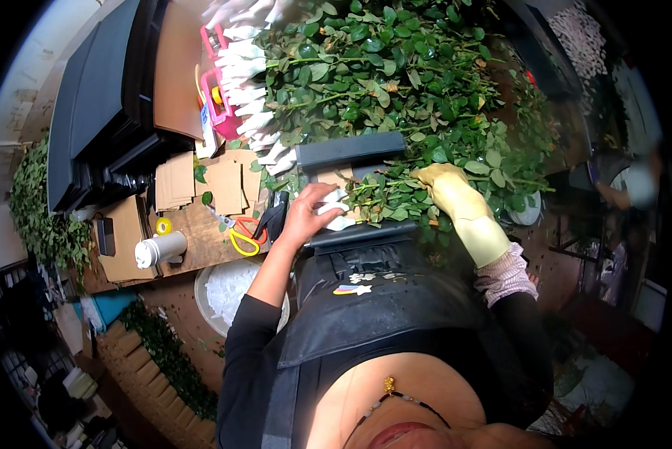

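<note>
A small bunch of leafy rose stems [394,197] lies in front of me between two dark grey cardboard flaps, a far one [351,152] and a near one [362,235]. White wrapped flower heads [339,222] form its left end. My bare left hand [306,215] is closed over these heads, fingers bent across them. My right hand [448,196], in a pale yellow rubber glove, grips the leafy stems toward the right, its fingertips partly lost among the leaves. Left of my left hand lie scissors [244,238] with yellow and red handles.
A large heap of leafy stems [381,75] with white-wrapped heads [246,90] fills the table's far side. Cardboard pieces [223,183], a white bottle [160,250] and a pink holder [217,105] stand left, before stacked black boxes [104,90]. A tub of white scraps [231,292] sits below the table edge.
</note>
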The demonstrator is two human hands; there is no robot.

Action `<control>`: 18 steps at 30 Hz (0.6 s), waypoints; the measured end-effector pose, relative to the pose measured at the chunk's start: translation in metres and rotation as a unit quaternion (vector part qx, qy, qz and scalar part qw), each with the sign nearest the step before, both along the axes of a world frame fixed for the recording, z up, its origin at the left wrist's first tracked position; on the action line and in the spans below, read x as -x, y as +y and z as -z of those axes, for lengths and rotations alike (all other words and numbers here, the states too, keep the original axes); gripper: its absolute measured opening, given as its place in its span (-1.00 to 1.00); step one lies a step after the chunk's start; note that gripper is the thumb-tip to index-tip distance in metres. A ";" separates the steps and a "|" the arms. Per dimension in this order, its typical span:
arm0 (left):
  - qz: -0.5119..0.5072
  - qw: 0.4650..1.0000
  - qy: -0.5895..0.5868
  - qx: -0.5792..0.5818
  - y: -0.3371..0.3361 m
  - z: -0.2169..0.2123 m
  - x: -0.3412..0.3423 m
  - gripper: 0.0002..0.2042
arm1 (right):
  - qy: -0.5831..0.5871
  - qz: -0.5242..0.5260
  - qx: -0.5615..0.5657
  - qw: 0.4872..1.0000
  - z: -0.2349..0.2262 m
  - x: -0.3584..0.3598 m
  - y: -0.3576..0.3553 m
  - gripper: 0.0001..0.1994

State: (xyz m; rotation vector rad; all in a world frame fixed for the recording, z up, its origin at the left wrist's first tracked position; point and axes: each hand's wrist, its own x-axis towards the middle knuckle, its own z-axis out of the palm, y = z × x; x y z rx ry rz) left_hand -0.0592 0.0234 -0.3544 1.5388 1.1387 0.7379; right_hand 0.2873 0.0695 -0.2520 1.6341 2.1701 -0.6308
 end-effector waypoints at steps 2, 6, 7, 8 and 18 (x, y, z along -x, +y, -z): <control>0.002 1.000 0.008 0.001 0.000 -0.001 -0.001 -0.38 | 0.054 0.025 -0.018 0.998 0.004 -0.002 -0.004 -0.75; -0.043 0.999 -0.025 0.003 -0.004 0.003 -0.005 -0.30 | 0.178 0.054 -0.051 0.981 -0.014 -0.014 -0.012 -0.71; -0.060 0.997 -0.047 0.011 -0.005 0.004 -0.006 -0.29 | 0.204 0.018 -0.105 0.973 -0.025 -0.019 -0.013 -0.72; -0.058 0.997 -0.041 0.031 -0.005 0.005 -0.005 -0.29 | 0.195 0.010 -0.138 0.971 -0.038 -0.024 -0.013 -0.73; 0.008 0.997 0.040 -0.062 0.000 0.005 0.000 -0.78 | 0.433 0.159 -0.402 0.791 -0.096 -0.115 -0.004 -0.66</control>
